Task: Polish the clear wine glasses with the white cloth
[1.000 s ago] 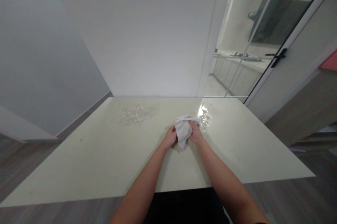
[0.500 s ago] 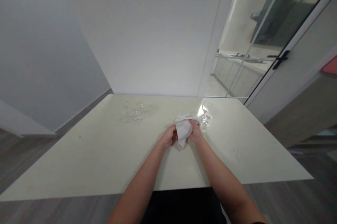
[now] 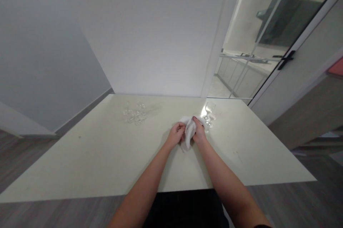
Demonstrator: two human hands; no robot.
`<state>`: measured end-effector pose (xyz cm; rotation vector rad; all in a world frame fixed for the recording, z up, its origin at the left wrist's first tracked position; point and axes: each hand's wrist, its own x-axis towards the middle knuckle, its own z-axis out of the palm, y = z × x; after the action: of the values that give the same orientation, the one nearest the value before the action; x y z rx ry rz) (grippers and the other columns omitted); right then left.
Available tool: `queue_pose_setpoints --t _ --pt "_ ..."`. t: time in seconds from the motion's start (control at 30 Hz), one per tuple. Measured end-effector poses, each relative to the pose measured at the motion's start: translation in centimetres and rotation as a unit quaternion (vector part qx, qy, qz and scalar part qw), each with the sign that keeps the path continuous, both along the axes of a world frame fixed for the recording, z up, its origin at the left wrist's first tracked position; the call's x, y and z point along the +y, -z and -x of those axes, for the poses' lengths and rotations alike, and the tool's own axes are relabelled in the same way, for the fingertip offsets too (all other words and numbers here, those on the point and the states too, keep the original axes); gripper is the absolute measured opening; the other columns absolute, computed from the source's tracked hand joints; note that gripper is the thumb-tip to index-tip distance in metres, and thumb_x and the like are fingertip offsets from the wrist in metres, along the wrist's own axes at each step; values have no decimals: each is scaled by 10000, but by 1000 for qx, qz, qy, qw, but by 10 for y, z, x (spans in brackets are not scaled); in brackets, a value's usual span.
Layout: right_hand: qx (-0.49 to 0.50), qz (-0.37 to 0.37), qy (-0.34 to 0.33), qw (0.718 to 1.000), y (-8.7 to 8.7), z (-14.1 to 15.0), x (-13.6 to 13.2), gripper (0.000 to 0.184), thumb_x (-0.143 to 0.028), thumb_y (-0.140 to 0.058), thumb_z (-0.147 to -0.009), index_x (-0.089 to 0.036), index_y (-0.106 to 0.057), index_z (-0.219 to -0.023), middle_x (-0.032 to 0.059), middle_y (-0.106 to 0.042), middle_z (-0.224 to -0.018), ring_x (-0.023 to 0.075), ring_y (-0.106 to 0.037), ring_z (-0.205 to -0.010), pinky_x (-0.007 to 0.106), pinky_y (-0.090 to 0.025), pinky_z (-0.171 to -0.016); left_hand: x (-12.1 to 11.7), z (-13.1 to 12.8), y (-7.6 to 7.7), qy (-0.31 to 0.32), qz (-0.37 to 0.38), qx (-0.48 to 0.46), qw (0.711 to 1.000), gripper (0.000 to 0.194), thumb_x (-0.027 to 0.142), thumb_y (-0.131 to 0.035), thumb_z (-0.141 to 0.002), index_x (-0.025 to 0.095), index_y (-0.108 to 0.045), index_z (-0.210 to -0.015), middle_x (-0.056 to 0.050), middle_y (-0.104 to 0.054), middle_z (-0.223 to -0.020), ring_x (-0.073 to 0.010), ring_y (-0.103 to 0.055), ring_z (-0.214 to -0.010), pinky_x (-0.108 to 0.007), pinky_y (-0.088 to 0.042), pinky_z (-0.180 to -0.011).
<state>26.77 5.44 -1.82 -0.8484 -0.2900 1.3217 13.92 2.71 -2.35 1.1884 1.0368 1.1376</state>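
A crumpled white cloth point(image 3: 190, 132) is bunched between my two hands above the table. My right hand point(image 3: 199, 132) grips its right side, with the thumb on top. My left hand point(image 3: 177, 134) is closed at its left edge, fingers curled against the fabric. Whether something lies wrapped within the folds is hidden. Just beyond my right hand are clear stemmed glasses point(image 3: 209, 116), partly covered by the cloth. Farther left on the table is a group of several clear glass pieces point(image 3: 136, 114), too faint to tell apart.
The pale glossy table point(image 3: 102, 163) spans the view, its far edge against a white panel point(image 3: 150, 42). At the right is a glazed door with a black handle point(image 3: 287, 59). My body is at the near edge.
My left hand has shifted slightly up and right onto the cloth. My right thumb has come over the top, and the cloth is more bunched.
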Motion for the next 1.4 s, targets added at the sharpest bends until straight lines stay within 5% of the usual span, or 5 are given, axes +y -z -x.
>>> queue_pose_setpoints --t 0.17,0.47,0.73,1.17,1.4 --pt "-26 -38 -41 998 5 4 1 218 -209 -774 -631 -171 -652 -808 -26 -717 -712 132 -653 -619 233 -558 -605 12 11 -1 -24 144 -122 982 408 590 -530 -784 184 -541 -827 34 -500 -578 -78 -367 -372 -199 -278 -361" --pt "25 -26 31 999 -4 8 0 274 -312 -800 -633 -171 -651 -815 5 -732 -736 150 -674 -638 242 -567 -588 -6 10 -5 -102 -249 156 950 244 363 -685 -759 207 -631 -938 -35 -618 -955 -126 -556 -761 -242 -465 -703" --pt "-22 -51 -52 997 -1 4 -5 281 -198 -795 -552 -173 -647 -789 -16 -718 -714 145 -646 -620 243 -546 -580 2 8 2 -43 78 -13 996 268 472 -550 -778 216 -502 -841 66 -455 -582 -83 -370 -402 -185 -209 -377" --pt "-111 -40 17 993 -1 -1 -6 321 -419 -758 -666 -179 -683 -866 28 -751 -841 173 -691 -759 259 -563 -676 -9 4 3 34 -145 145 978 232 268 -693 -718 207 -596 -920 32 -594 -680 -127 -513 -587 -234 -396 -579" --pt "-182 -57 -142 971 4 16 -19 270 -280 -797 -558 -167 -728 -793 0 -744 -726 163 -660 -681 260 -537 -656 -2 6 1 -55 -153 49 985 136 228 -671 -708 198 -687 -840 -38 -708 -861 -202 -629 -825 -292 -484 -780"
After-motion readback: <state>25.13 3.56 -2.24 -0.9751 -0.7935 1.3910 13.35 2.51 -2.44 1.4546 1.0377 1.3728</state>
